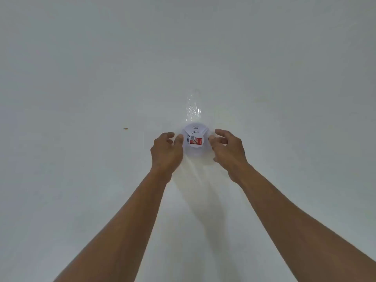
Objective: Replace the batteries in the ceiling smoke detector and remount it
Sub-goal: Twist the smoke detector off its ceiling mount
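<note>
A round white smoke detector (195, 137) with a red label on its face sits against the white ceiling (101, 68), just above the middle of the view. My left hand (165, 152) is at its left side, thumb touching the rim. My right hand (227, 150) is at its right side, thumb and fingertips at the rim, other fingers spread. Both arms reach up from the bottom of the frame. The detector's mounting base is hidden behind it.
A strip of clear crinkled tape or film (192, 107) lies on the ceiling just beyond the detector. A small brown mark (125, 128) is on the ceiling to the left. The rest is plain white ceiling.
</note>
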